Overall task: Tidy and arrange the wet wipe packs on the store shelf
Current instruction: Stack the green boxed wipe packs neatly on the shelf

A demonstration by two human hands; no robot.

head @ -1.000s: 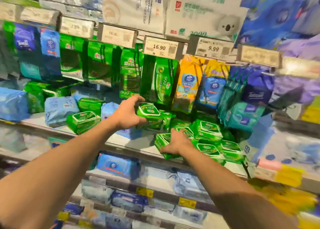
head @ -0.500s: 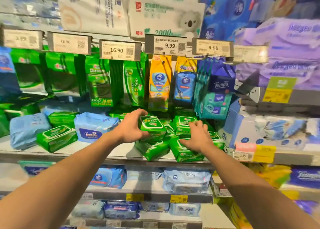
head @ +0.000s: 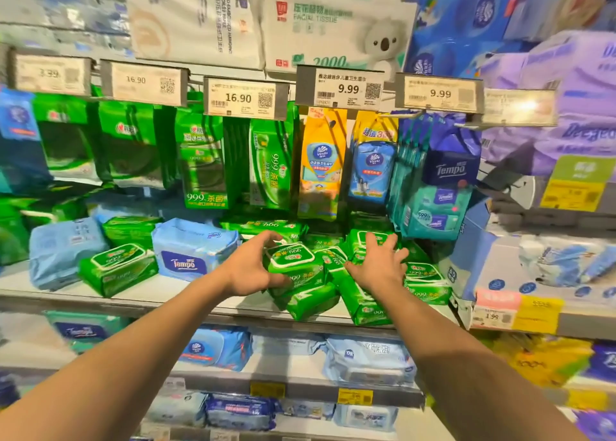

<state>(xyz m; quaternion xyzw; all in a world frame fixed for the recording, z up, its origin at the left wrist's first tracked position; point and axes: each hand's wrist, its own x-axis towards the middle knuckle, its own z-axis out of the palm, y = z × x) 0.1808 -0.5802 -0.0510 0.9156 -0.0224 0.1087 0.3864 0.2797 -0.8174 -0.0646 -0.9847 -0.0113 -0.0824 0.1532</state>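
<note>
On shelf (head: 186,299), left hand (head: 248,269) gripping green pack (head: 293,265), right hand (head: 378,267) spread, fingers relaxed

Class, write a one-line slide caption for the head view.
Left hand grips a green wet wipe pack on the shelf; right hand spreads over the jumbled green packs.

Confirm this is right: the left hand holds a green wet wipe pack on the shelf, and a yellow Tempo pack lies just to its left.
Not quite. The head view shows the left hand gripping the green wet wipe pack, but the Tempo pack lying just to its left on the shelf is light blue, not yellow.
</note>
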